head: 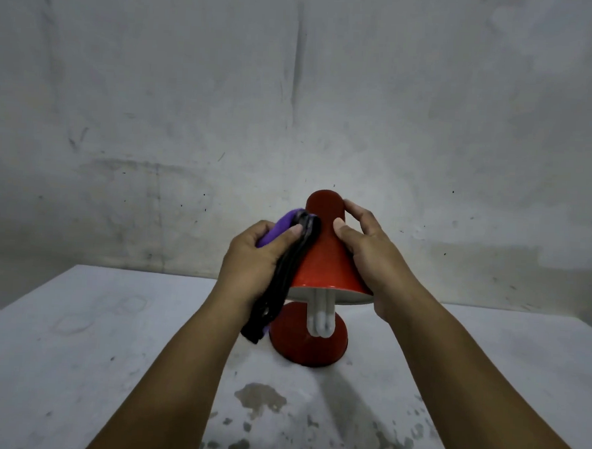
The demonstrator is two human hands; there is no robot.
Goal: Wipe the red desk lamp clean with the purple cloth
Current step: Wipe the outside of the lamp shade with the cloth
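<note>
The red desk lamp (pixel 323 256) stands on the table, its cone shade tipped toward me with a white bulb (pixel 321 316) hanging out over the round red base (pixel 307 345). My left hand (pixel 251 266) grips the purple cloth (pixel 280 230), whose dark edge hangs down, and holds it against the left side of the shade. On the shade's right side my right hand (pixel 372 252) holds it, thumb in front and fingers curled over the upper part. The lamp's neck is hidden behind the shade.
The lamp sits on a pale grey table (pixel 109 352) with dark stains (pixel 261 397) near me. A stained grey wall (pixel 294 104) rises close behind the table's far edge.
</note>
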